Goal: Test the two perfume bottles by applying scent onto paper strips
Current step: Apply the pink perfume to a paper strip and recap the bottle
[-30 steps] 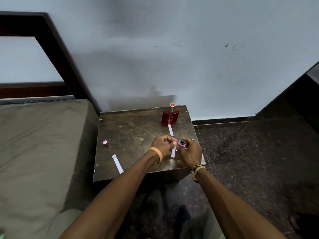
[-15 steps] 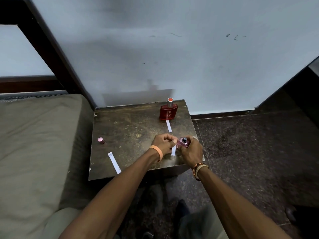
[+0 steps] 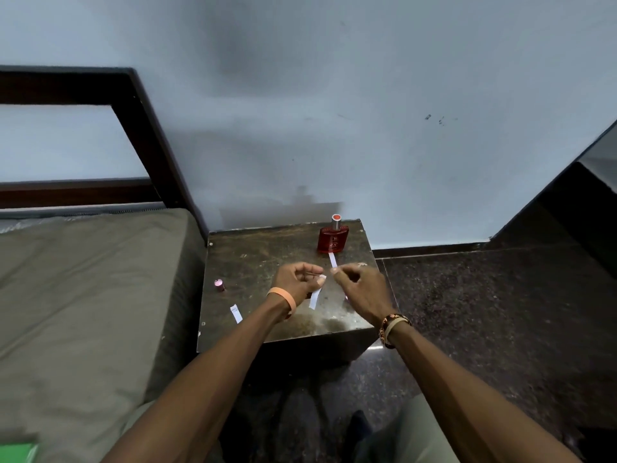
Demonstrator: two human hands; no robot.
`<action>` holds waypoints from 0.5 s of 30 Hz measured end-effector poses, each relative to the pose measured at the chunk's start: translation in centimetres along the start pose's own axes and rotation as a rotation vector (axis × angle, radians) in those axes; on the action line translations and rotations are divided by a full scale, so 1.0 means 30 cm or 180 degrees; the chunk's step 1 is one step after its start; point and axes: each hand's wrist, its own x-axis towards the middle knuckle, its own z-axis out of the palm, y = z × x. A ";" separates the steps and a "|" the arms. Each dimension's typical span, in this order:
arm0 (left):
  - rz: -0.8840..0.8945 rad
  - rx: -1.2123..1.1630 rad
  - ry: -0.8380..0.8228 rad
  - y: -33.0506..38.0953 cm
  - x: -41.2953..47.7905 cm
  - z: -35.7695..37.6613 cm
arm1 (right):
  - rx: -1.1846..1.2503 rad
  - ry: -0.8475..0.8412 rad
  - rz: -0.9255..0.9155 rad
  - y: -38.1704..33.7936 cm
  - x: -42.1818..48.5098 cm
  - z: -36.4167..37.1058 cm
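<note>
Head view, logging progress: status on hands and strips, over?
Left hand pinches paper strip. Right hand curled, hold unclear. Red bottle upright behind, second strip at its base.

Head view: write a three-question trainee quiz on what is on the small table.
1. True or false: the red bottle stands upright near the far edge of the table.
2. The pink cap is: A on the red bottle; B on the table's left side; C on the floor.
3. How many paper strips show?
Key: 1 true. 2 B. 3 three: one in front of the red bottle, one at the front left, one held by the left hand.
</note>
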 end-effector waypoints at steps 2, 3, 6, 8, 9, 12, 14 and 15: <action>0.0092 0.0021 0.0031 0.045 -0.042 -0.036 | 0.0238 -0.0415 0.0125 -0.059 -0.023 0.009; 0.0153 0.0033 0.0046 0.066 -0.066 -0.059 | 0.0453 -0.0537 0.0259 -0.088 -0.037 0.012; 0.0298 0.0118 0.0126 0.114 -0.138 -0.129 | 0.1165 -0.0765 0.0536 -0.181 -0.088 0.009; 0.0364 0.0140 0.0145 0.135 -0.181 -0.171 | 0.1477 -0.0993 0.0612 -0.239 -0.123 0.000; 0.0405 0.0150 0.0147 0.144 -0.206 -0.189 | 0.1582 -0.1089 0.0645 -0.264 -0.141 -0.002; 0.0513 0.0131 0.0185 0.174 -0.279 -0.232 | 0.1658 -0.1225 0.0739 -0.326 -0.180 0.000; 0.0557 0.0101 0.0206 0.189 -0.324 -0.261 | 0.1661 -0.1353 0.0794 -0.370 -0.210 0.001; 0.0564 0.0075 0.0203 0.193 -0.344 -0.273 | 0.1660 -0.1381 0.0785 -0.389 -0.225 0.003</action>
